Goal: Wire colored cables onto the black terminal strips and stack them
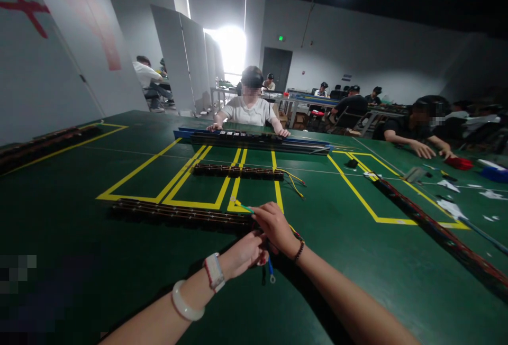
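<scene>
A long dark strip with wires along it [178, 214] lies on the green table, its right end reaching my hands. My right hand [275, 226] is closed at that end, and a green wire [246, 208] with a yellow-ended tip comes out from its fingers. Just below and left, my left hand [243, 255] has its fingers curled round the wires, partly hidden by the right hand. A blue wire with a ring terminal [272, 272] and a black lead [263, 276] hang beneath both hands. Yellow and red leads show behind my right wrist.
Beyond lies a shorter wired strip [238, 171] over yellow tape outlines. A person opposite rests both hands on a long blue-edged rail [254, 141]. Another long strip [428, 223] runs along the right, near paper scraps [450, 208] and a second person's hands.
</scene>
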The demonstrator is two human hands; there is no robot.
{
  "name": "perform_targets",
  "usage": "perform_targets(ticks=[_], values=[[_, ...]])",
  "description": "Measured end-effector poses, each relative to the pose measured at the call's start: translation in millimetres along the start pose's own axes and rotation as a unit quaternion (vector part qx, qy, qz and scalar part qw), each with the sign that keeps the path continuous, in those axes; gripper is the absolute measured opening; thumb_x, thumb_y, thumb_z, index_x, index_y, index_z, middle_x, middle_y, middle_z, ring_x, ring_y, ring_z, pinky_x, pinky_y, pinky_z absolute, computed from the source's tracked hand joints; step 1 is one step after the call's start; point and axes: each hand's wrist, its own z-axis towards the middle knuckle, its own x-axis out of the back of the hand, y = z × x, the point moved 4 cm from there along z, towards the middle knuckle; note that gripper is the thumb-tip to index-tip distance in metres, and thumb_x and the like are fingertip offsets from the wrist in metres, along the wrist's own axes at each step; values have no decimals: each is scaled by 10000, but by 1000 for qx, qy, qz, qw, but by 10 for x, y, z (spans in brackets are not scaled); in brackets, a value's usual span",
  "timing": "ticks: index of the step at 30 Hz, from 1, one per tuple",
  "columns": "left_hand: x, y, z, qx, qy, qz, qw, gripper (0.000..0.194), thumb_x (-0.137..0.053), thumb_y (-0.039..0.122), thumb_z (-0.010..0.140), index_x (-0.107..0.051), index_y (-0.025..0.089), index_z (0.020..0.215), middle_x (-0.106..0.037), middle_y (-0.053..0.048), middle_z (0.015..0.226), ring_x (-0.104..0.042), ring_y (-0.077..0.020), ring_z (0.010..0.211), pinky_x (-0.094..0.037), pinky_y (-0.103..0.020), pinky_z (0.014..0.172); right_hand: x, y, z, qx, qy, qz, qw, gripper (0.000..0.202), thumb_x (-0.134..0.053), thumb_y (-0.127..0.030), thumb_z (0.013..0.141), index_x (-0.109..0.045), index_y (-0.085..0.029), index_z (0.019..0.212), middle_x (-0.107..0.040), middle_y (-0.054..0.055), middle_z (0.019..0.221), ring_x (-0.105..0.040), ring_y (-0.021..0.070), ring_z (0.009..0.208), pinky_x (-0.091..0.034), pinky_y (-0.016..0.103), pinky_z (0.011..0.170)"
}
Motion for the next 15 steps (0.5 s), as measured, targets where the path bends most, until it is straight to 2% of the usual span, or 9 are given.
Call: perform_targets(ticks=[6,9,12,15], values=[[11,1,-14,4,17,57,998,106,-479,272,803,-433,178,786,-414,77,510,-349,-52,420,-227,-212,474,-201,-104,144,-21,-72,-70,995,217,-505,-314,916,-684,-256,1025,-615,49,845,-481,177,821,-390,309,736],[6,-1,-13,-7,28,67,997,155,-476,324,818,-436,182,772,-410,74,501,-333,-54,423,-226,-213,469,-244,-141,136,-21,-94,-109,989,223,-498,-310,918,-677,-268,1043,-608,51,840,-468,187,817,-379,312,722],[-6,-7,-18,-15,42,76,996,181,-484,352,820,-433,182,785,-424,72,505,-362,-60,429,-245,-214,470,-199,-143,90,-12,-88,-120,989,265,-489,-306,920,-628,-267,1143,-607,62,946,-473,201,874,-384,330,770],[-27,0,-26,-23,32,84,996,258,-515,419,809,-437,176,848,-505,49,585,-416,-59,448,-270,-208,473,-45,-42,-13,-18,-62,-119,991,363,-485,-333,917,-535,-239,1264,-576,88,1088,-471,220,982,-372,366,860]])
